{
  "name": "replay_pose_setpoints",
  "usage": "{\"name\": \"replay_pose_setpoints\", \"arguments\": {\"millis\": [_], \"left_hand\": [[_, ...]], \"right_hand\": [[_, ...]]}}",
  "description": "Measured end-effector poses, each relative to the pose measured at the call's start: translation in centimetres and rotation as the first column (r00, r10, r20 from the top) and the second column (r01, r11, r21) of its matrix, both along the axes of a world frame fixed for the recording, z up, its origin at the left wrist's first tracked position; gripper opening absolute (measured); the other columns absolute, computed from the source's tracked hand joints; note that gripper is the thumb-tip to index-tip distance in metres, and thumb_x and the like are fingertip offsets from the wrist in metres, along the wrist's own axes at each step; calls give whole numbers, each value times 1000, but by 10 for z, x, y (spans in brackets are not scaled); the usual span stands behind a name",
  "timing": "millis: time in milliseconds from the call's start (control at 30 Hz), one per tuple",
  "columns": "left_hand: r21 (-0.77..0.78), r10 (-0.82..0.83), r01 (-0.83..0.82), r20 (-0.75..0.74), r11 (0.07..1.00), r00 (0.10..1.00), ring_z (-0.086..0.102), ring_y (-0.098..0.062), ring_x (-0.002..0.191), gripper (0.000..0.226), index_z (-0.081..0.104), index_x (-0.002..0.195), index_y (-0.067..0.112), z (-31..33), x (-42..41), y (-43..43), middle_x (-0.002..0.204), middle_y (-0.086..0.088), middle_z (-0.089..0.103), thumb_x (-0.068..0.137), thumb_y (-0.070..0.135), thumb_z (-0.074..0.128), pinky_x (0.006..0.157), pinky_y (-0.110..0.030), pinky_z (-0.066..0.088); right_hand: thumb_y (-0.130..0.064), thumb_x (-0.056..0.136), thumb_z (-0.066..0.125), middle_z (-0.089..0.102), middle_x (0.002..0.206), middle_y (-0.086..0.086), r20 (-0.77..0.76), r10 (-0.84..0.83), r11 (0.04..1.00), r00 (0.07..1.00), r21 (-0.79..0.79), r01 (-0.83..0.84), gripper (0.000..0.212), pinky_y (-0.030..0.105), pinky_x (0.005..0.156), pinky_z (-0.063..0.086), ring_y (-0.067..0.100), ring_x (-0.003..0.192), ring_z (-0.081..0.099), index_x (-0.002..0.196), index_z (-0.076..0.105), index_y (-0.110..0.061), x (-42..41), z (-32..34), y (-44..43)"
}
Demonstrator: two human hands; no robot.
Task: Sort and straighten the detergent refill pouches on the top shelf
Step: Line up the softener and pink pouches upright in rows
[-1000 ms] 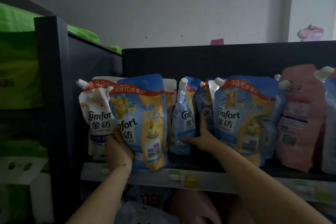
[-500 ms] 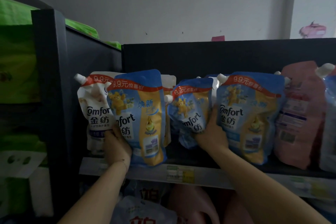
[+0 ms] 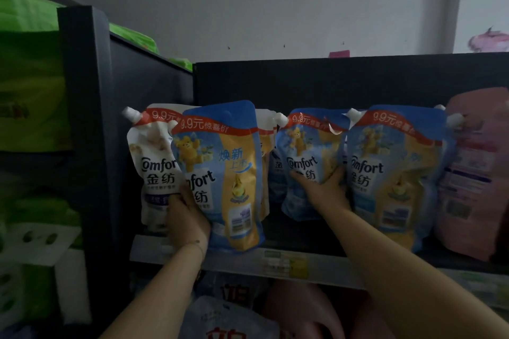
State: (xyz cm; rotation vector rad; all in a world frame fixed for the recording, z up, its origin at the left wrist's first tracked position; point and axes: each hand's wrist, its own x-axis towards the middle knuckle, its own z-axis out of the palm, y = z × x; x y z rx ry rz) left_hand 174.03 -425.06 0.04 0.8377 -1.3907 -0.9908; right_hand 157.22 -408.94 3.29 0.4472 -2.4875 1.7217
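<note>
Head view: the left hand (image 3: 187,219) curls narrowly round the lower left edge of the front pouch (image 3: 231,173), its fingertips (image 3: 174,200) touching the white pouch (image 3: 155,162) at its 11 o'clock. The front pouch rises at 1 o'clock from that hand, tilted, its base on the shelf (image 3: 275,260). The right hand (image 3: 326,191) holds the middle pouch (image 3: 308,146), fingers spread across its front towards 10 o'clock, thumb up along its right edge. That pouch lies at the hand's 11 o'clock, touching the right pouch (image 3: 394,173) at 3 o'clock. A pink pouch (image 3: 473,173) stands beyond, also at 3 o'clock.
</note>
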Motion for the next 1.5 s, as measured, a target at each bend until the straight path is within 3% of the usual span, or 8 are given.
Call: {"name": "replay_pose_setpoints", "arguments": {"millis": [133, 267, 500, 600, 800, 1133, 1300, 1500], "left_hand": [[-18, 2, -2, 0, 1000, 1000, 57, -41, 93, 42, 45, 90, 4, -1, -1, -2, 104, -29, 60, 103, 39, 25, 64, -34, 31], [-16, 1, -1, -8, 1000, 1000, 58, -40, 93, 42, 45, 91, 5, -2, -2, -2, 105, -28, 61, 103, 41, 25, 63, -32, 30], [-28, -1, 1, -9, 1000, 1000, 57, -40, 94, 41, 46, 91, 5, -3, -2, -3, 106, -29, 60, 103, 38, 25, 63, -32, 30], [-42, 1, -2, -10, 999, 1000, 56, -42, 94, 42, 46, 89, 4, -4, -2, -4, 105, -30, 60, 103, 38, 25, 64, -33, 31], [-47, 1, -2, -14, 999, 1000, 56, -41, 92, 40, 45, 88, 4, -4, -3, -5, 102, -29, 60, 103, 35, 25, 61, -33, 27], [-76, 38, -38, -2, 996, 999, 51, -28, 78, 35, 45, 90, 5, -9, -7, -10, 100, -25, 60, 104, 31, 28, 63, -33, 32], [-74, 58, -55, 43, 996, 997, 56, -36, 85, 27, 44, 91, 7, -10, -8, -12, 98, -24, 59, 105, 25, 31, 58, -33, 28], [-87, 57, -52, 55, 995, 997, 56, -37, 87, 23, 43, 90, 7, -12, -9, -14, 96, -23, 58, 104, 21, 33, 61, -32, 28]], "right_hand": [[-56, 67, 79, -5, 160, 9, -262, 20, 996, 965, -74, -40, 130, 48, 115, 15, 30, 146, 4, 150, -16, -26, -6, 0, -6], [-63, 63, 78, -41, 150, 3, -569, 209, 932, 795, 362, 14, 133, 61, 112, -4, 38, 139, -30, 140, -29, -48, -8, -1, -11], [-26, 65, 87, -49, 143, 11, -282, 382, 523, 880, 851, 46, 152, 66, 107, 26, 55, 139, -9, 121, -53, -44, -6, 42, -6], [-24, 77, 77, -40, 149, 13, -460, 379, 516, 803, 825, 229, 138, 66, 108, 23, 57, 138, 5, 122, -51, -46, -14, 39, -5], [-50, 53, 88, -59, 134, 3, -536, 377, 540, 755, 790, 291, 155, 63, 95, -25, 40, 127, -47, 130, -46, -42, -35, 25, -12], [-25, 94, 54, -22, 155, 24, -633, 334, 374, 698, 769, 519, 95, 60, 113, 6, 47, 143, -8, 146, -22, -1, -33, 35, -51], [-25, 93, 54, -35, 150, 17, -677, 361, 429, 641, 731, 530, 100, 68, 108, 2, 37, 141, -25, 142, -32, -8, -28, 26, -48], [-71, 81, 50, -41, 148, 2, -504, 733, 327, 457, 850, 413, 115, 58, 112, -8, 29, 138, -35, 145, -30, -20, -28, 17, -39]]}}
